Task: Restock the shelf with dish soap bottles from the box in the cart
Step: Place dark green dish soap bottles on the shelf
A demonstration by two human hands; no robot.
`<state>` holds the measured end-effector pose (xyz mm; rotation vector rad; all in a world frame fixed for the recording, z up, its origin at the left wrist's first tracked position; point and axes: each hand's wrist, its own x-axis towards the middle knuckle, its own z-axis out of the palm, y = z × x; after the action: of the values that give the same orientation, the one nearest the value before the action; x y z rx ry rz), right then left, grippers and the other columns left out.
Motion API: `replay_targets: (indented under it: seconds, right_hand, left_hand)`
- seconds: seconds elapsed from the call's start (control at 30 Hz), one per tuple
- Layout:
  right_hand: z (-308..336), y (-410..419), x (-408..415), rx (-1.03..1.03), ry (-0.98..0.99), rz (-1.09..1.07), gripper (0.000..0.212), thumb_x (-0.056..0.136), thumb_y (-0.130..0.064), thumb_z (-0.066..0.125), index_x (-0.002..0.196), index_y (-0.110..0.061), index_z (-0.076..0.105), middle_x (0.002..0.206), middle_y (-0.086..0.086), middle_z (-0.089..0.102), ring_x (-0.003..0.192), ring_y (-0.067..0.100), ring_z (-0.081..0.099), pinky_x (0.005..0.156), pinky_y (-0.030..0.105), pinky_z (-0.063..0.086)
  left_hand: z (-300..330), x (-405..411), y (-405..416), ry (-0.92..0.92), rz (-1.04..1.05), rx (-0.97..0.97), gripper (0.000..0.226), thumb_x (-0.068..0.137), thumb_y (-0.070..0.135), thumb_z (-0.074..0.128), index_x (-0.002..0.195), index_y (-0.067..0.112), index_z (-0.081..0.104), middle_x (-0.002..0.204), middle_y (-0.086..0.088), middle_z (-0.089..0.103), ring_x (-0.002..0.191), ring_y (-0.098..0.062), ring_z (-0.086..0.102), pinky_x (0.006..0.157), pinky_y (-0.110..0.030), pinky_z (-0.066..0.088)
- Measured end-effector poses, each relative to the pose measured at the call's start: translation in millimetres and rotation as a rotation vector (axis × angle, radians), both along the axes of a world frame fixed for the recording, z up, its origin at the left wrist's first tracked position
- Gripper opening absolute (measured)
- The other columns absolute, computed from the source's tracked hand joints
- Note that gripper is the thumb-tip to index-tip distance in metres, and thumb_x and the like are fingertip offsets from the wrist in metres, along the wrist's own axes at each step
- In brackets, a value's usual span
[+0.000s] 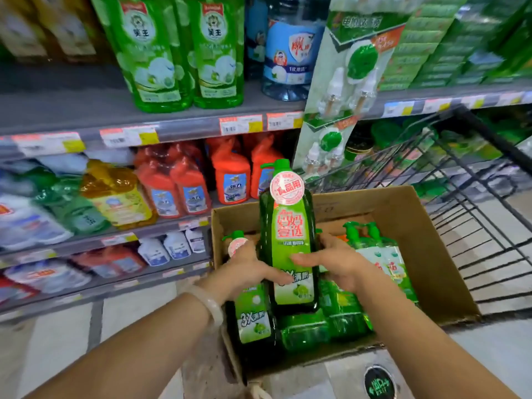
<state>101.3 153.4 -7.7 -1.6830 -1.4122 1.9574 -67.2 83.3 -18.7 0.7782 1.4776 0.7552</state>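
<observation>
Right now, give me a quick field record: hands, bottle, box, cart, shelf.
left hand: grip on lower left side of held bottle
right hand: grip on its right side
held bottle: green, upright, raised above the box
box: cardboard, open, more green bottles inside
cart: black wire, holds the box
shelf: stocked, to the left

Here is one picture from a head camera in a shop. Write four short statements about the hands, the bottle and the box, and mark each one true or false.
1. Both hands grip one green bottle. True: left hand, right hand.
2. The cardboard box is empty. False: several green bottles are in it.
3. The held bottle has an orange cap. False: its pump cap is green.
4. The left wrist wears a pale bracelet. True.
</observation>
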Motion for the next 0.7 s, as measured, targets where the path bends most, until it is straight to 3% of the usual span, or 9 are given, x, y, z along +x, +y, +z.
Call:
replay_targets:
  seconds: [0.03, 0.17, 0.23, 0.33, 0.4, 0.53, 0.6, 0.7]
  right_hand:
    - [11, -4, -11, 0.034, 0.019, 0.012, 0.071, 0.064, -0.014, 0.084, 0.126, -0.017, 0.049, 0.109, -0.002, 0.069, 0.103, 0.019, 0.063, 0.072, 0.032, 0.046]
    - [49, -36, -65, 0.137, 0.085, 0.059, 0.064, 0.064, -0.011, 0.083, 0.12, -0.014, 0.052, 0.104, 0.001, 0.072, 0.096, 0.019, 0.067, 0.084, 0.038, 0.052]
    - [62, -59, -100, 0.182, 0.126, 0.097, 0.06, 0.065, -0.006, 0.082, 0.117, -0.011, 0.054, 0.102, 0.004, 0.073, 0.093, 0.019, 0.069, 0.078, 0.034, 0.054]
    - [73, -96, -160, 0.229, 0.204, 0.159, 0.062, 0.064, 0.003, 0.08, 0.119, -0.007, 0.054, 0.103, 0.009, 0.073, 0.093, 0.023, 0.07, 0.079, 0.036, 0.056]
    - [76, -120, -204, 0.245, 0.238, 0.212, 0.065, 0.063, 0.003, 0.081, 0.121, -0.005, 0.053, 0.105, 0.012, 0.072, 0.095, 0.026, 0.07, 0.086, 0.042, 0.055]
    - [83, -170, -294, 0.297, 0.292, 0.322, 0.072, 0.06, -0.002, 0.084, 0.124, -0.009, 0.051, 0.109, 0.009, 0.07, 0.099, 0.026, 0.068, 0.092, 0.046, 0.053]
    - [85, -193, -335, 0.322, 0.326, 0.372, 0.074, 0.058, -0.001, 0.085, 0.124, -0.007, 0.052, 0.107, 0.008, 0.071, 0.096, 0.023, 0.069, 0.086, 0.041, 0.056]
    - [91, -220, -392, 0.348, 0.38, 0.451, 0.069, 0.058, 0.001, 0.084, 0.118, -0.009, 0.053, 0.098, 0.002, 0.072, 0.082, 0.009, 0.072, 0.066, 0.022, 0.057]
  left_hand:
    - [9, -10, -6, -0.014, 0.025, 0.036, 0.064, 0.052, -0.002, 0.087, 0.105, 0.019, 0.058, 0.105, -0.004, 0.071, 0.099, -0.021, 0.066, 0.092, -0.044, 0.052]
    - [44, -63, -43, -0.009, 0.047, 0.171, 0.066, 0.054, -0.004, 0.085, 0.104, 0.028, 0.057, 0.107, 0.002, 0.07, 0.1, -0.018, 0.066, 0.092, -0.043, 0.052]
    - [59, -95, -70, 0.011, 0.091, 0.211, 0.067, 0.054, -0.005, 0.085, 0.105, 0.029, 0.055, 0.102, 0.008, 0.069, 0.1, -0.016, 0.065, 0.091, -0.042, 0.052]
    - [76, -148, -118, 0.084, 0.187, 0.243, 0.077, 0.053, -0.002, 0.087, 0.117, 0.022, 0.052, 0.109, 0.007, 0.066, 0.104, -0.016, 0.062, 0.088, -0.036, 0.054]
    - [84, -187, -153, 0.126, 0.243, 0.279, 0.082, 0.053, -0.001, 0.087, 0.123, 0.018, 0.051, 0.11, 0.007, 0.066, 0.1, -0.011, 0.063, 0.079, -0.027, 0.056]
    - [100, -261, -220, 0.178, 0.349, 0.31, 0.073, 0.057, -0.008, 0.083, 0.116, 0.017, 0.049, 0.096, 0.012, 0.064, 0.075, 0.008, 0.064, 0.057, -0.012, 0.052]
    - [107, -293, -252, 0.215, 0.403, 0.311, 0.076, 0.057, -0.009, 0.082, 0.121, 0.015, 0.049, 0.1, 0.01, 0.064, 0.083, -0.002, 0.064, 0.061, -0.013, 0.054]
    - [117, -337, -291, 0.299, 0.497, 0.329, 0.081, 0.057, -0.008, 0.083, 0.127, 0.012, 0.048, 0.107, 0.004, 0.065, 0.094, -0.011, 0.063, 0.07, -0.017, 0.056]
